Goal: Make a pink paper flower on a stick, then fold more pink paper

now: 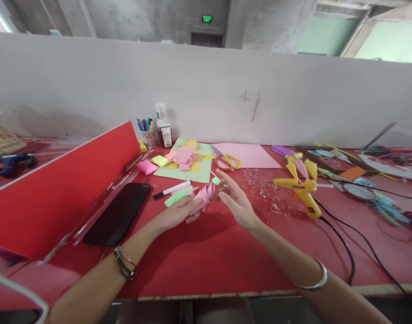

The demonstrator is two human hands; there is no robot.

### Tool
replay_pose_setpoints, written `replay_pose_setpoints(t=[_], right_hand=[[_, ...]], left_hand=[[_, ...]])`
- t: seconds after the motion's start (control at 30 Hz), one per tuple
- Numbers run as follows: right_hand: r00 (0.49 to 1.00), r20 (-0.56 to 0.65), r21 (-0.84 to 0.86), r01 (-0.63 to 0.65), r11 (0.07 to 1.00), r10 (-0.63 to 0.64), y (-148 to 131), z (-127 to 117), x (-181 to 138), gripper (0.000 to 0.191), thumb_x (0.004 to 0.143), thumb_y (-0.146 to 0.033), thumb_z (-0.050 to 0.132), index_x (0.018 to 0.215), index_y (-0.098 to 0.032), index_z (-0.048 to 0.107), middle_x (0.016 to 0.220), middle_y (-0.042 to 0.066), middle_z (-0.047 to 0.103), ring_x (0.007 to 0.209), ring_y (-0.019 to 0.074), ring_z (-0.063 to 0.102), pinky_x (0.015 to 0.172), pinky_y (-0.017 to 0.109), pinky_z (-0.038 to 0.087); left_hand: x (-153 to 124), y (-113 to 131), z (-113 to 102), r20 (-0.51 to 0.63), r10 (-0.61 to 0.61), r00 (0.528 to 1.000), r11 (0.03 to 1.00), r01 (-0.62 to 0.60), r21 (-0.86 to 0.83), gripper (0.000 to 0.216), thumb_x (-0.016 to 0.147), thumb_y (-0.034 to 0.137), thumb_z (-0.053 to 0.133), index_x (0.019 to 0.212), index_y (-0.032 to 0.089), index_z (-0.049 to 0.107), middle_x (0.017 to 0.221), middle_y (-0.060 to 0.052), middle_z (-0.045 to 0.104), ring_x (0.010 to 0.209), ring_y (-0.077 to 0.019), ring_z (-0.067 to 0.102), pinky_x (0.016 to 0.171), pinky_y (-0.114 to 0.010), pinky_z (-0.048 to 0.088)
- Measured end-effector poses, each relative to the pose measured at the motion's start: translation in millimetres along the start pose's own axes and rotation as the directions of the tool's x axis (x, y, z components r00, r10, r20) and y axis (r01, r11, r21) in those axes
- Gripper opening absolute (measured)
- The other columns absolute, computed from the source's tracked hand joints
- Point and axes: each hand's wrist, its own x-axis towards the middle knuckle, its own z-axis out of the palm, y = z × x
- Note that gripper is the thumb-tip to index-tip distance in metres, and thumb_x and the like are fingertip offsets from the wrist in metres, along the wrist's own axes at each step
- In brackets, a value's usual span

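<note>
My left hand [185,209] is closed around a rolled pink paper flower [206,193], whose layered open end points up and to the right. Just above that end is a small light-green clay ball [215,180] with a thin white stick [210,171] rising from it to the upper left. The fingers of my right hand [237,202] curl around the ball from the right; their exact contact is partly hidden. Beside my left hand lie a bag of light-green clay [178,196] and a black-and-white marker [172,190].
A yellow glue gun [302,191] with a cord lies to the right, near paper scraps [269,193]. Scissors [228,161] rest on pink paper [256,155]. At left are a black phone [118,213] and a leaning red board [74,184]. A pen cup [147,136] stands behind.
</note>
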Motion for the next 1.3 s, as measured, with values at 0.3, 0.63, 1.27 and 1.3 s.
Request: replay_pose_setpoints(t=[0.3,0.63,1.27,1.3], right_hand=[[1.0,0.007,0.087,-0.012,0.996,0.012,0.7,-1.4,2.1,0.043,0.075,-0.036,0.053,0.117,-0.029,0.044,0.094,0.002,0.052,0.066,0.0091,0.048,0.069,0.027,0.044],[0.958,0.257,0.225,-0.188,0.956,0.128,6.7,5.1,1.5,0.039,0.067,-0.044,0.06,0.098,-0.02,0.055,0.079,0.0,0.053,0.066,0.0091,0.05,0.063,0.025,0.043],[0.889,-0.016,-0.392,-0.427,0.815,0.458,-3.2,-19.2,12.6,0.035,0.067,-0.048,0.047,0.055,-0.017,0.041,0.056,-0.003,0.037,0.054,0.0089,0.035,0.052,0.023,0.026],[0.901,-0.029,-0.512,-0.385,0.768,0.433,-2.8,-19.9,12.2,0.034,0.069,-0.046,0.045,0.052,-0.017,0.038,0.054,-0.003,0.035,0.053,0.0087,0.034,0.051,0.023,0.024]], left_hand=[[0.5,1.8,0.9,-0.017,0.012,1.0,1.0,-0.012,0.019,0.046,0.076,0.062,0.03,0.065,0.018,0.039,0.043,0.008,0.031,0.04,-0.0067,0.026,0.042,-0.023,0.021],[-1.5,-2.3,6.5,0.0,-0.019,1.0,0.999,0.018,0.036,0.048,0.073,0.065,0.031,0.068,0.018,0.039,0.054,0.006,0.04,0.046,-0.0069,0.034,0.044,-0.021,0.029],[0.4,-3.5,-13.0,-0.496,0.264,0.828,0.652,0.226,0.724,0.026,0.075,0.034,0.043,0.092,0.015,0.05,0.091,-0.007,0.057,0.087,-0.0205,0.053,0.075,-0.033,0.042],[1.3,-4.5,-14.0,-0.5,0.22,0.838,0.606,0.284,0.743,0.031,0.073,0.033,0.047,0.097,0.015,0.05,0.098,-0.009,0.056,0.094,-0.0228,0.051,0.079,-0.035,0.041]])
